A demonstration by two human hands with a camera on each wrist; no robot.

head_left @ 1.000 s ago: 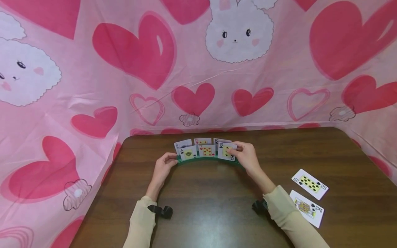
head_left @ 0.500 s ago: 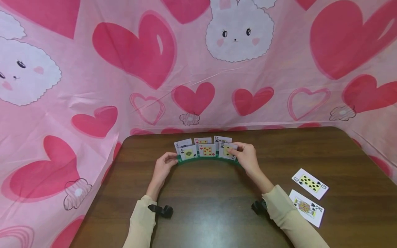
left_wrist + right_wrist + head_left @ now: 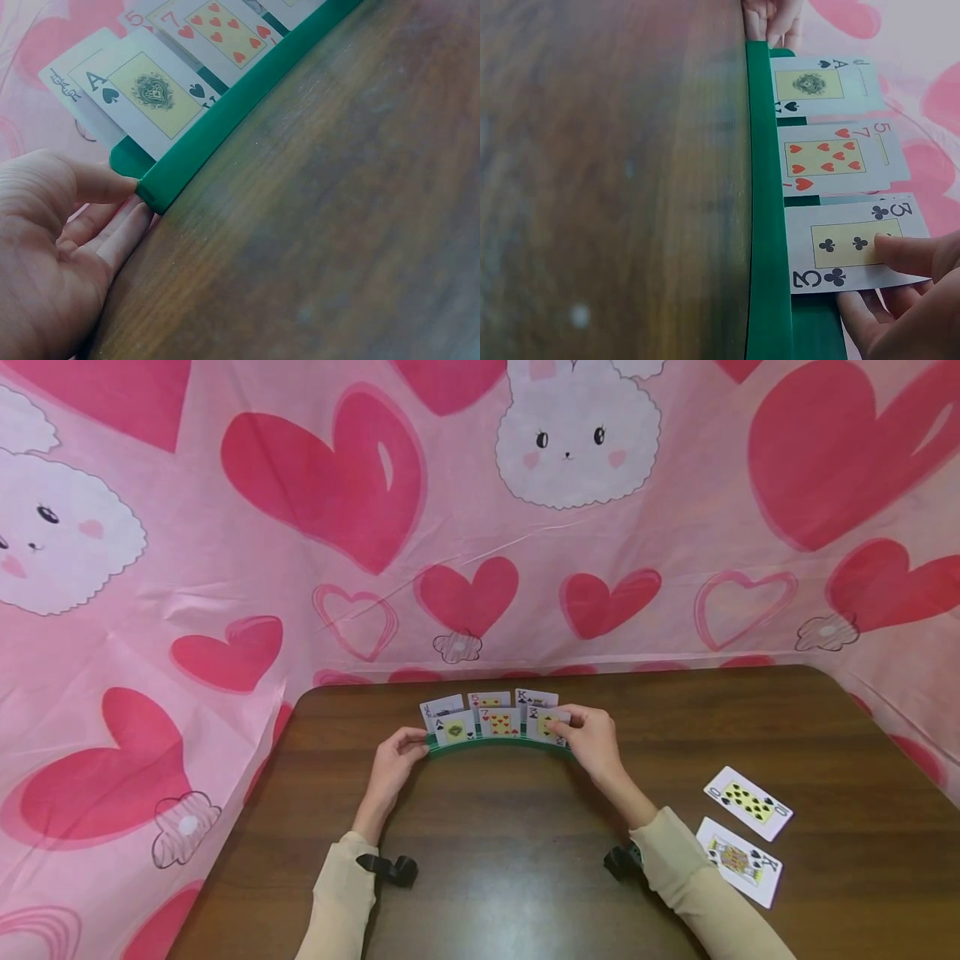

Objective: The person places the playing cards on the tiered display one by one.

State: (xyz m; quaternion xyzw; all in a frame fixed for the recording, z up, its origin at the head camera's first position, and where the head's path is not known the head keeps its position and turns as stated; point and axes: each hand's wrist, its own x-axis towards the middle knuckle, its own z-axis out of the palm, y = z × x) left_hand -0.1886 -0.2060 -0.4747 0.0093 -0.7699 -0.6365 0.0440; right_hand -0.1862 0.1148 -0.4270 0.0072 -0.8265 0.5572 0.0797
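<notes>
A curved green card holder (image 3: 217,127) stands on the table with two rows of playing cards. My left hand (image 3: 393,766) pinches its left end between thumb and fingers. The three of clubs (image 3: 840,251) stands in the front row at the right; my right hand (image 3: 596,743) holds it, thumb on its face and fingers behind. Left of it in front are the seven of hearts (image 3: 821,159) and the ace of spades (image 3: 150,94). Behind them a joker (image 3: 442,705), a red five (image 3: 490,699) and a king (image 3: 537,696) show only in part.
On the brown wooden table (image 3: 487,852), a ten of spades (image 3: 748,803) and a king of spades (image 3: 738,862) lie face up at the right. A pink cloth (image 3: 465,527) with hearts and rabbits hangs behind the table's far edge.
The three of clubs, in my right hand, has gone from overlapping the holder's front rail to standing behind it. More of the king behind it shows. My left hand stays at the holder's end.
</notes>
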